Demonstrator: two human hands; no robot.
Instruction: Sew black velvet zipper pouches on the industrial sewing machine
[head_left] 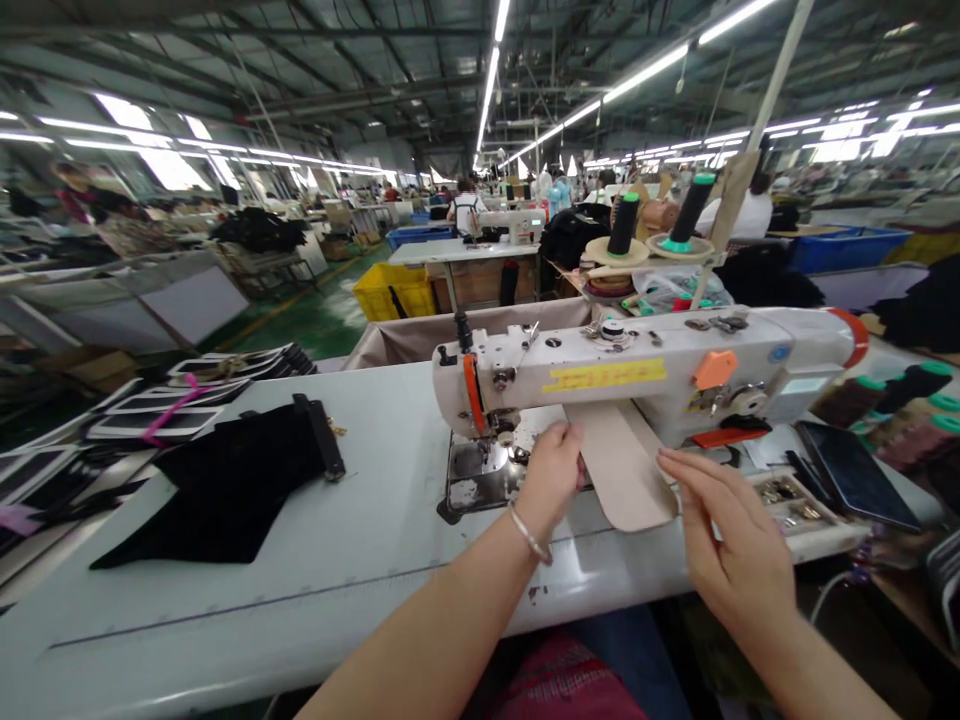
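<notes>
Two hands, our left (551,470) and our right (739,530), flank one beige panel (626,470), at four o'clock in our view, partly beneath the arm of the sewing machine (600,350). We judge we are positioning it; the next move seems to call for level, even guidance. At the panel's nine o'clock, our left fingers curl by its edge, though we cannot tell whether they pinch it. At three o'clock, our right fingers extend loosely, unclenched, tips at the opposite edge.
</notes>
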